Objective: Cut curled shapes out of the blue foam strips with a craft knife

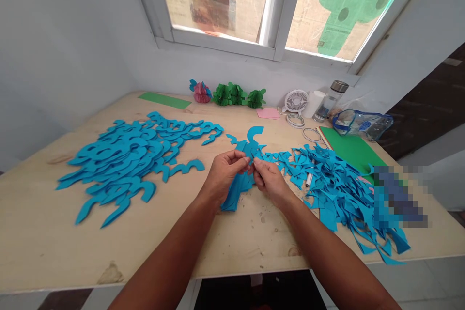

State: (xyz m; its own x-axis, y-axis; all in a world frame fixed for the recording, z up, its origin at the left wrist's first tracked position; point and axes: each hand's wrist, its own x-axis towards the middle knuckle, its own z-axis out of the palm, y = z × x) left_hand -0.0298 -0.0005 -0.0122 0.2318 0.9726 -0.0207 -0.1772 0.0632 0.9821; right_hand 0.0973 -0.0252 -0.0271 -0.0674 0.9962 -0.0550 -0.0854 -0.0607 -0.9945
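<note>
My left hand (228, 169) and my right hand (268, 177) meet over the middle of the table, fingertips pinched close together. Between them is a blue paper cutout (255, 133) with a curved end rising above the fingers; both hands appear to grip it, though its lower part is hidden. More blue paper pieces (232, 198) lie directly under the hands. Left of them spreads a heap of wavy blue paper cutouts (127, 150). To the right lies a pile of blue paper scraps (334, 179), with a white marker (309, 179) among them.
Along the wall stand green paper ornaments (228, 94), a pink one (202, 92), a small fan (296, 101) and a bottle (330, 101). A clear pouch (363, 125) and green sheets (352, 150) lie at the right. A green strip (164, 100) is at the back left.
</note>
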